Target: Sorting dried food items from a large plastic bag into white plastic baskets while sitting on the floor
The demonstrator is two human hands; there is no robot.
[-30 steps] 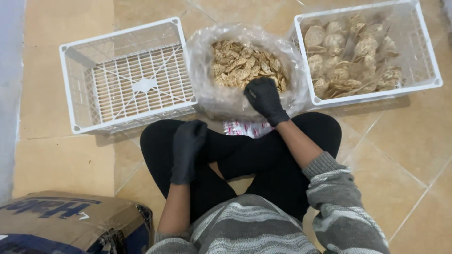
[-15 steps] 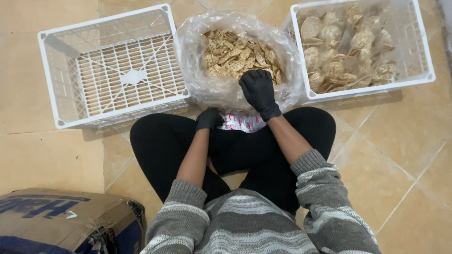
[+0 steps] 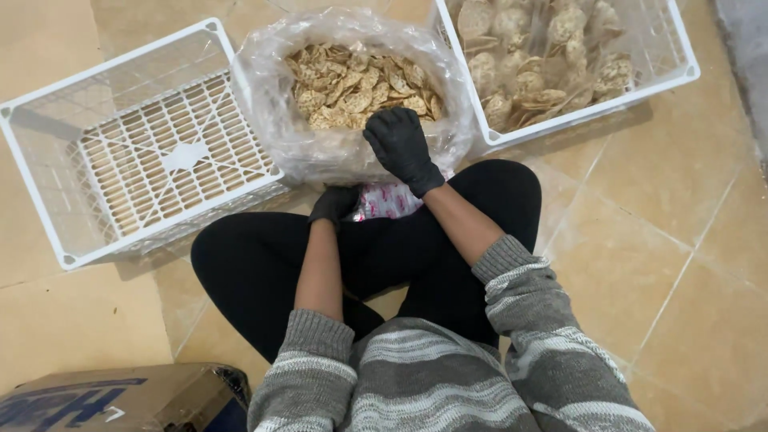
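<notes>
A person sits cross-legged on a tan tiled floor, seen from above. The right hand (image 3: 402, 148), in a black glove, rests at centre frame on the near rim of a clear plastic bag of round crackers (image 3: 352, 92), fingers curled over the plastic; whether they pinch a cracker cannot be told. The left hand (image 3: 334, 205), also gloved, sits lower, just left of centre, closed loosely on a small pink-and-white printed packet (image 3: 388, 202) lying in the lap between the knees.

The bag stands open at upper centre, crackers heaped loose inside. To do this well, it seems wise to hold the packet mouth steady with the left hand while the right lifts crackers gently, since they look thin and brittle.

At upper left lies an empty white plastic crate (image 3: 152, 148) with a slotted base. At upper right a second white crate (image 3: 572, 68) holds larger pale crackers. A cardboard box (image 3: 120, 400) shows at lower left.
</notes>
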